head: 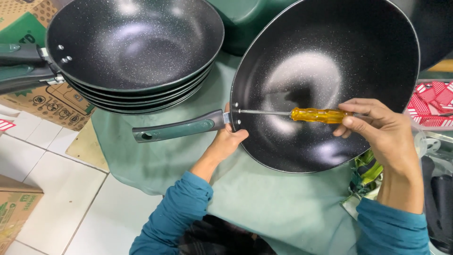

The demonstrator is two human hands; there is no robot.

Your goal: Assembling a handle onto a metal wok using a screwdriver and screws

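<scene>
A black speckled wok (325, 42) with a dark green handle (177, 130) is tilted toward me over a pale green cloth (264, 203). My left hand (226, 141) grips the wok at its rim, just beside the handle joint. My right hand (377, 127) holds a screwdriver (302, 114) with an amber handle. Its metal shaft runs left across the inside of the wok, and its tip rests at the screws by the handle joint.
A stack of several similar woks (134, 52) sits at the upper left, handles pointing left, resting on cardboard boxes (47, 101). Another box (14, 208) stands on the white tiled floor at lower left. Red-and-white packaging (432, 101) lies at the right.
</scene>
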